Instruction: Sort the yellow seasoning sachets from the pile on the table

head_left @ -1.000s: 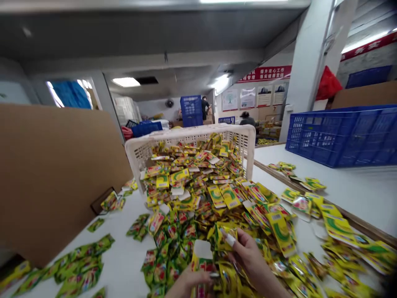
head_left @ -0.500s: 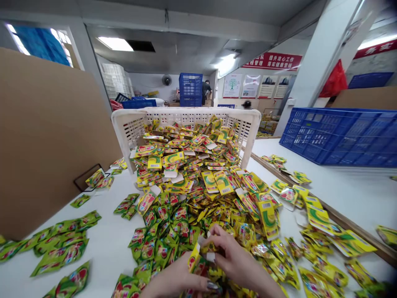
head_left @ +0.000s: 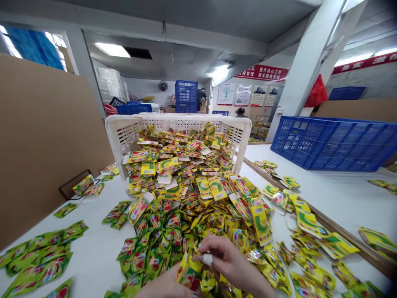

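My left hand, at the bottom of the view, is closed on a small yellow box held upright. My right hand pinches a small yellow sachet at the top of that box; how far the sachet sits inside cannot be made out. A white wrap shows on a right finger. Around both hands lie green sachets to the left and yellow sachets to the right. Beyond them, flat yellow boxes spill from a tipped white basket.
Rows of green sachets lie on the white table at left, beside a tall cardboard sheet. A wooden strip runs along the right, with a blue crate beyond it. People are in the background.
The right fingers have brought the yellow sachet against the box top, and the box in my left hand has shifted slightly left. The whole view has turned a little right.
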Demonstrator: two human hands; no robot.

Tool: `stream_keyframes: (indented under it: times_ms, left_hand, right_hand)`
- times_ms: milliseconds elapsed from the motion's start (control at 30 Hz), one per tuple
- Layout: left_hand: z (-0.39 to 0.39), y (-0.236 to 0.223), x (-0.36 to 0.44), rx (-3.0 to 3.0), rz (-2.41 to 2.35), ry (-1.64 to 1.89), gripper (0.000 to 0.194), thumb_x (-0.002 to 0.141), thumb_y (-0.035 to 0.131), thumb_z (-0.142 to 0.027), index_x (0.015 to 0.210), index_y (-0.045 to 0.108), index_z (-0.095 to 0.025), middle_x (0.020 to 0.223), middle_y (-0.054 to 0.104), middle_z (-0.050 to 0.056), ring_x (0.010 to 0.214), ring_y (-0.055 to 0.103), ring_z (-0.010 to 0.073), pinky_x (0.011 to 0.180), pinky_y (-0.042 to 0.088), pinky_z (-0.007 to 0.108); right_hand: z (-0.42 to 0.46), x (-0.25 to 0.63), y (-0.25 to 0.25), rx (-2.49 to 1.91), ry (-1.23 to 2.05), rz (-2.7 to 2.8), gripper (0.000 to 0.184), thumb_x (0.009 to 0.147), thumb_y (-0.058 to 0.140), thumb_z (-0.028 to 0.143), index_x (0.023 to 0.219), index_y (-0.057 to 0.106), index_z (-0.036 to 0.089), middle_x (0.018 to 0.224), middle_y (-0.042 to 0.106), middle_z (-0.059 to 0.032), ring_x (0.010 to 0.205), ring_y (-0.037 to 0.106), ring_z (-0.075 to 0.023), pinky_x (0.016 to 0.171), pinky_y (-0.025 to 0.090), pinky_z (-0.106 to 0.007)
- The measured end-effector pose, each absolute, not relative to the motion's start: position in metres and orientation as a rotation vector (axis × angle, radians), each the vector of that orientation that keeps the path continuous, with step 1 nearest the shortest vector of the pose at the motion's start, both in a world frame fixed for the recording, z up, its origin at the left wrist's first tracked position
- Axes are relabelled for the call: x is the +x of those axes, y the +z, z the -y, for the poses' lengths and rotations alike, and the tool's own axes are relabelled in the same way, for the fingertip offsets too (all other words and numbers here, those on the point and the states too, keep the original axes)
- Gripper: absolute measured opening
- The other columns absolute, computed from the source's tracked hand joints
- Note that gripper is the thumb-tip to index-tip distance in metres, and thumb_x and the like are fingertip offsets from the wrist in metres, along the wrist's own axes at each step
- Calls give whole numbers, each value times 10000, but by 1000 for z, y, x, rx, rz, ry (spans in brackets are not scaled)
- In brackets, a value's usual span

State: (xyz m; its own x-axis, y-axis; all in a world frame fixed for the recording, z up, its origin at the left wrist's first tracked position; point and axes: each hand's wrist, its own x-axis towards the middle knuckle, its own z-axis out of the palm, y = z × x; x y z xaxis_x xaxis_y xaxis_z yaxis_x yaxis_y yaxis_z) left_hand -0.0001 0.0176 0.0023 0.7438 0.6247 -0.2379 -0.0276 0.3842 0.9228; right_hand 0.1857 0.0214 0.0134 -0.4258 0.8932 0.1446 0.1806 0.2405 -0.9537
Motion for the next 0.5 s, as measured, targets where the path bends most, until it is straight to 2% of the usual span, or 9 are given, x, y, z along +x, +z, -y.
stream_keyframes:
  times_ms: [100,200,300,367,433,500]
  left_hand:
    - [-17,2,-1,1121,-637,427,219,519,670,-210,718,592,-159,630,519,-39,568,403,112,568,329,224]
    - [-16,5,-1,1175,-666,408,170,495,652,-182,617,540,-148,570,465,-45,531,340,94,506,234,216]
    - [-14,8,1,1182,-718,397,202,479,639,-168,646,528,-147,599,455,-43,563,337,100,531,234,219]
    - [-15,6,3,1157,-728,440,254,470,642,-173,699,534,-158,645,465,-40,607,364,114,579,278,225]
    - [-19,-3,4,1170,-690,438,239,482,650,-227,684,533,-173,635,460,-38,627,397,136,638,329,256]
    - [-24,-17,5,1240,-647,414,243,488,670,-302,657,541,-185,611,466,-31,647,443,170,698,370,306]
  right_hand:
    - [-22,188,9,-1046,1356,1699,230,700,656,303,874,550,197,564,397,74,480,326,-66,440,256,-189]
    - [-24,185,3,-1005,1295,1635,146,687,661,269,763,579,175,634,465,42,539,400,-75,491,324,-189]
    - [-24,182,4,-987,1221,1677,94,684,657,252,698,641,160,721,553,-5,637,499,-102,562,386,-197]
    - [-22,185,7,-1009,1376,1752,175,738,598,325,741,665,163,644,540,8,523,487,-79,473,368,-175]
    - [-21,191,10,-1008,1626,1808,290,793,501,406,832,663,168,548,484,35,382,412,-47,363,295,-152]
    - [-20,196,9,-990,1763,1845,308,784,503,410,918,649,175,504,462,51,334,382,-36,327,264,-137]
